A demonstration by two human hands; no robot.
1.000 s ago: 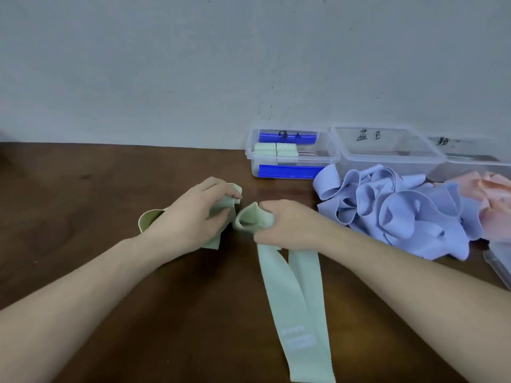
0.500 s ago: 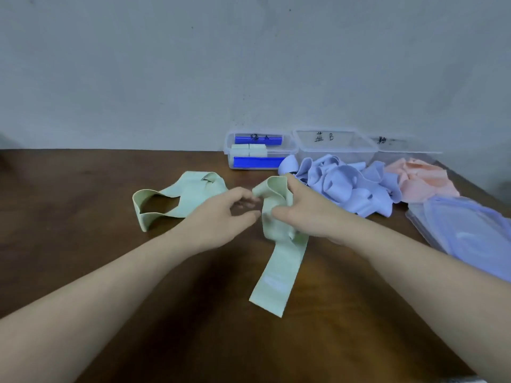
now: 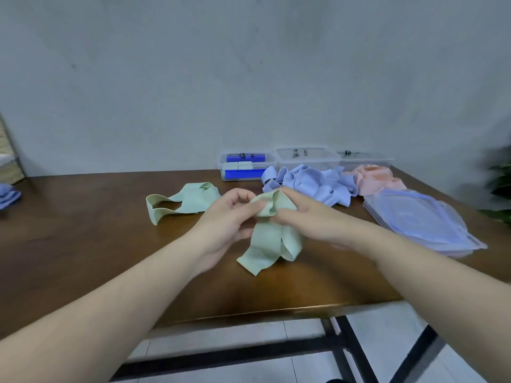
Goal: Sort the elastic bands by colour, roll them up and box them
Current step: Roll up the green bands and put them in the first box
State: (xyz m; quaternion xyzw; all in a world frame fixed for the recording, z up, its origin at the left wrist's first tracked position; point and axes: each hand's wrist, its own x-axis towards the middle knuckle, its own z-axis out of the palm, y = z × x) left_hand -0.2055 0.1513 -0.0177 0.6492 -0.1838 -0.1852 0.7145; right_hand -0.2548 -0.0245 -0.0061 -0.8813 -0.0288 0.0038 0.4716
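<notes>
at nine o'clock, on the far left edge of the brown table (image 3: 83,258), lies a small blue-purple bundle (image 3: 8,196), partly cut off by the frame. toward ten o'clock from the table's middle a loose green band (image 3: 185,203) lies flat on the wood, one loop standing open at its left end, apart from both hands.

at the centre, the left hand (image 3: 229,217) and the right hand (image 3: 301,217) meet over a second green band (image 3: 269,239). the left hand pinches the bunched top of it between thumb and curled fingers; the right hand grips the same bunch from the other side, index finger laid along the top. the band's folded tail hangs down toward six o'clock, its lower end resting on the table.

at twelve o'clock, against the wall, three clear boxes stand in a row, touching. the left box (image 3: 247,168) has blue clips and holds pale green rolls (image 3: 239,165). the middle box (image 3: 307,158) and the right box (image 3: 365,161) carry dark handwriting that is too blurred to read; what they hold cannot be told.

just in front of the middle box, at one o'clock, sits a heap of lilac bands (image 3: 312,185), its near edge just beside the right hand. next to it, at two o'clock, is a smaller heap of pink bands (image 3: 378,178). at three o'clock a stack of clear lids (image 3: 423,222) with bluish rims lies flat near the table's right edge.
</notes>
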